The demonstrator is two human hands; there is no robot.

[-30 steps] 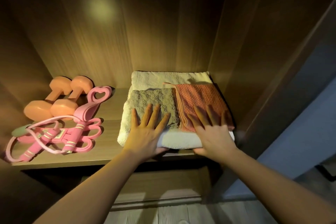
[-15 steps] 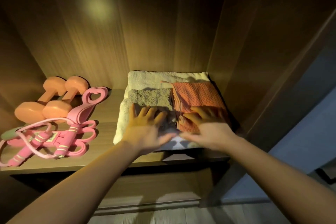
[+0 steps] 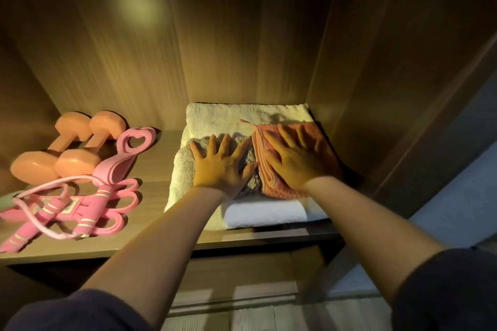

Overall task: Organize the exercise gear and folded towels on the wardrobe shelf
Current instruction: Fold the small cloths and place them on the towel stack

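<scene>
Head view, looking down into the wardrobe shelf [image 3: 156, 166], and both hands are on the towel stack at the right end. The left hand [image 3: 219, 166] lies flat on the small grey towel [image 3: 252, 160], fingers spread wide and straight, pressing down. Just beside it, the right hand [image 3: 294, 162] does the same on the orange waffle-weave cloth [image 3: 328, 150], fingers fanned out, palm down, nothing pinched. Those two small pieces sit side by side, edges touching, on top of a big cream towel [image 3: 228, 118] that reaches back to the rear panel. A white folded towel [image 3: 263, 213] shows below them at the front edge of the shelf.

Over on the left end, well apart from the towels, two orange dumbbells [image 3: 76, 165] lie side by side towards the back. In front of them, a pink strap with a heart-shaped cutout [image 3: 131, 149] rests across a tangle of pink loops, with a pink jump rope [image 3: 90, 211] on top, its handles pointing toward the front edge.

Dark sleeves [image 3: 80, 312] show at the bottom corners.
</scene>
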